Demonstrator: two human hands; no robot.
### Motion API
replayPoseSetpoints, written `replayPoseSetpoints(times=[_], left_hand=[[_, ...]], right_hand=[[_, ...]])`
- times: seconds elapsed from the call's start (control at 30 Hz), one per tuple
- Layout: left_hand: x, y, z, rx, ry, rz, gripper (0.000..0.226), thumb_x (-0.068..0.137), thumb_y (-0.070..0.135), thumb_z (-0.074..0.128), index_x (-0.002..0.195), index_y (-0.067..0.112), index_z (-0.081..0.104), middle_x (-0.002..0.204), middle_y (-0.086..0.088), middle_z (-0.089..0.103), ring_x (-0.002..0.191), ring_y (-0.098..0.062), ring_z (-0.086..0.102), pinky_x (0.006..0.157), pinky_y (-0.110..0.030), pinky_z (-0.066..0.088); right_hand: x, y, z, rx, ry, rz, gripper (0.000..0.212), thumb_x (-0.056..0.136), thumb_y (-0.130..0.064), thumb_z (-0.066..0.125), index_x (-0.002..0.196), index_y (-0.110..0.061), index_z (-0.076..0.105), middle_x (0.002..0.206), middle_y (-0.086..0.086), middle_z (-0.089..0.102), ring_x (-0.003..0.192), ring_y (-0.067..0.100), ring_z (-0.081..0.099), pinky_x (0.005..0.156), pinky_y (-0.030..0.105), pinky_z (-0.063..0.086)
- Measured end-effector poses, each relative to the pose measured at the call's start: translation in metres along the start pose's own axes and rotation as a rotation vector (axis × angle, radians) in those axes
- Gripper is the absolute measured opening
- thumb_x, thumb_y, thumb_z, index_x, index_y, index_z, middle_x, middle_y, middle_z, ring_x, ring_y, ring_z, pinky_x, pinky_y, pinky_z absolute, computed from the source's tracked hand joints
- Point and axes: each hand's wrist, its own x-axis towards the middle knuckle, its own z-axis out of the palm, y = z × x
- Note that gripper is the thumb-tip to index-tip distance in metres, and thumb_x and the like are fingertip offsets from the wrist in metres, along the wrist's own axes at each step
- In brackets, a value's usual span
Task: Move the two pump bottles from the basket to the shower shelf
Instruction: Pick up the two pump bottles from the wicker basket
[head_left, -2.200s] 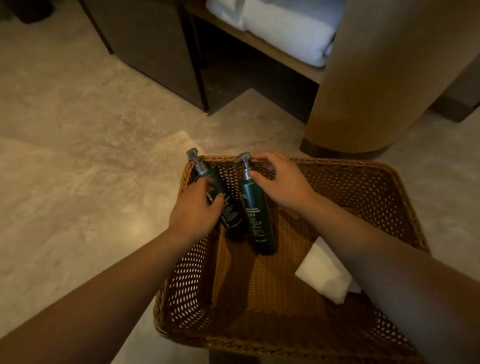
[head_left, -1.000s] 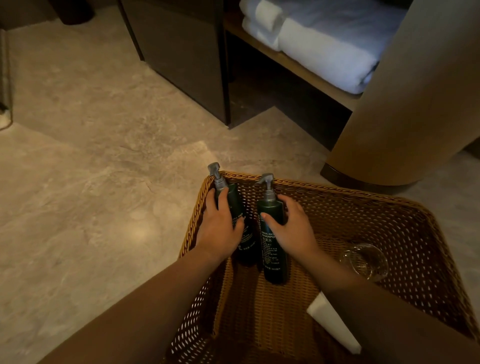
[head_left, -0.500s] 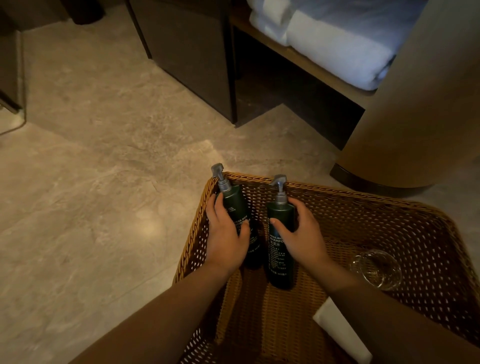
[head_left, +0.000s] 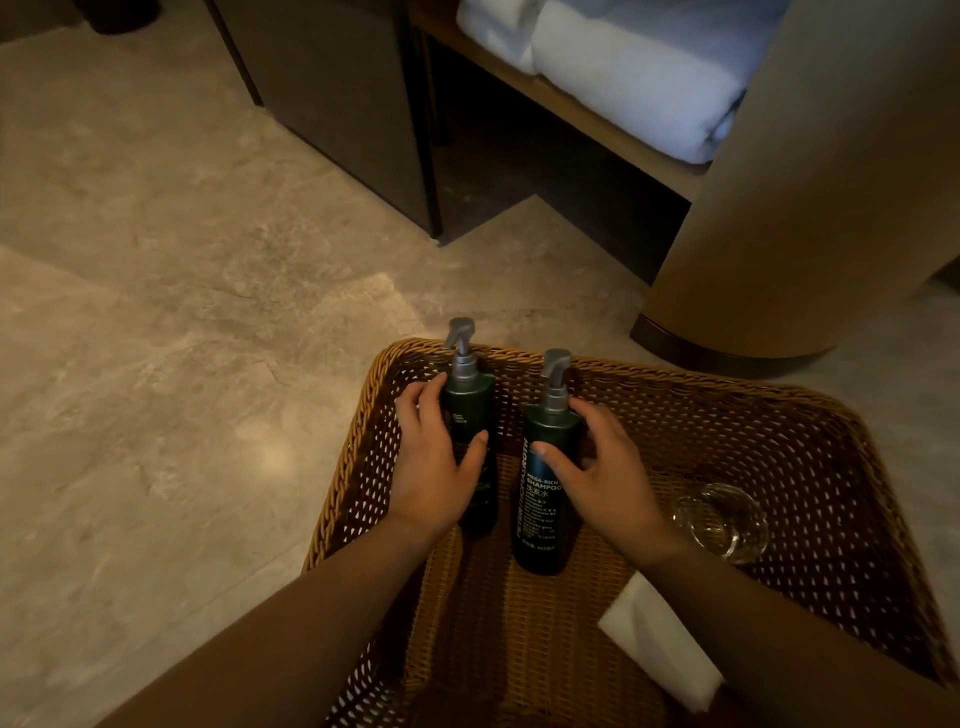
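Two dark green pump bottles with grey pumps stand upright in the far left part of a brown wicker basket (head_left: 810, 415) on the floor. My left hand (head_left: 431, 462) is wrapped around the left pump bottle (head_left: 470, 400), which stands close to the basket's far left corner. My right hand (head_left: 602, 467) grips the right pump bottle (head_left: 543, 493), whose label reads shampoo. No shower shelf is in view.
A clear drinking glass (head_left: 719, 519) and a folded white cloth (head_left: 660, 644) lie in the basket at the right. Beyond the basket are a dark cabinet (head_left: 332, 104), a wooden shelf with white towels (head_left: 634, 73) and a curved wooden column (head_left: 810, 197). Stone floor stretches to the left.
Both hands have tightened around the bottles and the two bottles now stand slightly further apart. The view has tilted up a little, and the glass came into sight.
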Motion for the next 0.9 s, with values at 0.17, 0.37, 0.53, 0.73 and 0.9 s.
replayPoseSetpoints(times=[0.17, 0.37, 0.53, 0.73, 0.9], left_hand=[[0.011, -0.001, 0.007, -0.157, -0.088, -0.125, 0.082, 0.082, 0.03, 0.066, 0.146, 0.026, 0.014, 0.148, -0.002, 0.031, 0.132, -0.013, 0.031, 0.108, -0.034, 0.03], [0.015, -0.002, 0.012, -0.226, -0.129, -0.118, 0.079, 0.082, 0.028, 0.067, 0.144, 0.029, 0.019, 0.137, 0.011, 0.044, 0.125, -0.005, 0.039, 0.104, -0.031, 0.035], [0.011, -0.001, 0.013, -0.245, -0.185, -0.064, 0.078, 0.082, 0.027, 0.068, 0.144, 0.032, 0.021, 0.135, 0.021, 0.041, 0.125, 0.006, 0.035, 0.104, -0.024, 0.031], [0.01, 0.001, 0.0, -0.247, -0.162, -0.035, 0.077, 0.083, 0.031, 0.065, 0.146, 0.03, 0.02, 0.141, 0.012, 0.042, 0.129, -0.002, 0.037, 0.108, -0.035, 0.033], [0.012, 0.008, -0.011, -0.212, -0.154, -0.006, 0.073, 0.083, 0.035, 0.065, 0.144, 0.029, 0.024, 0.139, 0.003, 0.046, 0.127, -0.009, 0.041, 0.105, -0.043, 0.037]], right_hand=[[0.001, 0.003, -0.004, -0.022, 0.035, 0.051, 0.059, 0.078, -0.037, 0.068, 0.131, -0.023, 0.045, 0.128, -0.004, 0.048, 0.118, 0.011, 0.045, 0.097, 0.042, 0.045], [0.002, 0.005, 0.001, -0.001, 0.078, 0.084, 0.06, 0.078, -0.036, 0.069, 0.132, -0.028, 0.042, 0.125, -0.008, 0.049, 0.116, 0.008, 0.046, 0.096, 0.034, 0.045], [-0.002, 0.004, 0.006, 0.112, 0.026, 0.146, 0.069, 0.074, -0.035, 0.073, 0.129, -0.049, 0.034, 0.112, -0.029, 0.05, 0.102, -0.006, 0.051, 0.084, 0.021, 0.047], [-0.005, 0.001, 0.009, 0.078, -0.009, 0.092, 0.068, 0.08, -0.03, 0.069, 0.137, -0.035, 0.032, 0.135, -0.003, 0.049, 0.121, 0.01, 0.047, 0.095, 0.032, 0.045], [-0.008, -0.01, 0.008, -0.02, -0.025, 0.015, 0.067, 0.082, -0.029, 0.067, 0.138, -0.035, 0.031, 0.139, -0.006, 0.043, 0.123, 0.002, 0.038, 0.099, 0.025, 0.035]])
